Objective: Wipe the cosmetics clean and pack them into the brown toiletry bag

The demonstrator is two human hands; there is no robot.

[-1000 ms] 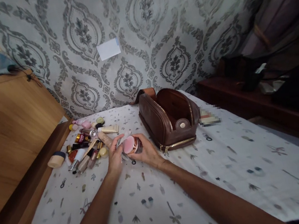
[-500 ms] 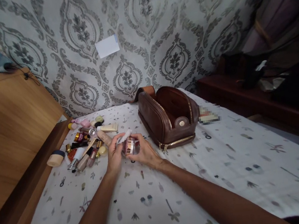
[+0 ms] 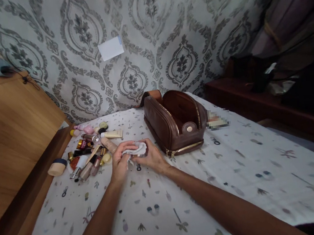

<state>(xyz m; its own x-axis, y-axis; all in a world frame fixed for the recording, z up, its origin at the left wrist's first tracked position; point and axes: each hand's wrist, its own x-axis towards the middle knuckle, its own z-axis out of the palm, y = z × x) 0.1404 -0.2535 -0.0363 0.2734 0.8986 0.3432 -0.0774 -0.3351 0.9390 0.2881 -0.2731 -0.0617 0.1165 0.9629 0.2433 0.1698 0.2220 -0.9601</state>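
Though limp, bunched white cloth [image 3: 137, 150]

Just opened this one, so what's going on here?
A person's left hand and right hand are together, holding a crumpled white cloth over something small that is mostly hidden. To their left, assorted cosmetics lie in a loose spread on a printed white sheet. To their right stands a brown bag, its top unzipped and open.
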